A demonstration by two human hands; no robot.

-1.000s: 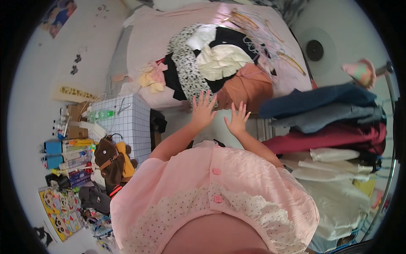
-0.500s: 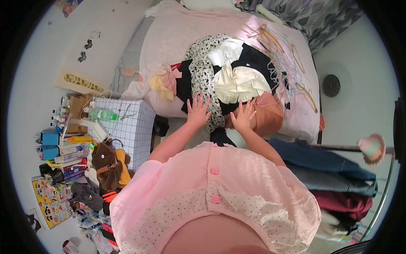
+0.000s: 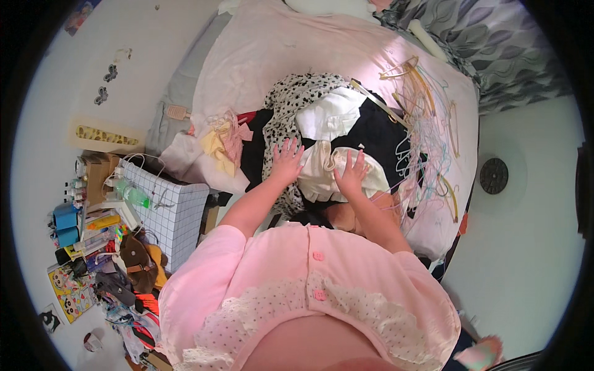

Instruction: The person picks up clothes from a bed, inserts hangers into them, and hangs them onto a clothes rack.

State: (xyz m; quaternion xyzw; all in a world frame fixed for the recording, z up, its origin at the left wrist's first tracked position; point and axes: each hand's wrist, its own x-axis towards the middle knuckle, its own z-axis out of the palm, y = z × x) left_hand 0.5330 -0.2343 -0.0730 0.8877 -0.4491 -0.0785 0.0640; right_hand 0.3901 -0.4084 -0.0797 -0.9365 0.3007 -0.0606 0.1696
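Observation:
A pile of clothes lies at the near side of the bed. My left hand, fingers spread, is over the edge of a white garment with black spots, beside a cream garment. My right hand is above that cream garment, its fingers also apart and nothing in them. Just beyond both hands lies a white garment on black clothing. Partly hidden by my right forearm is a brown-orange garment at the near edge. Whether my palms press on the cloth I cannot tell.
Several tangled hangers lie right of the pile on the pink bed sheet. Pink and yellow small garments and a pink hairbrush are at left. A table with a checked cloth holds a green bottle.
I have come closer to the bed and the view has shifted. Both hands are now farther over the pile, the right one having moved from the brown-orange garment to the cream one.

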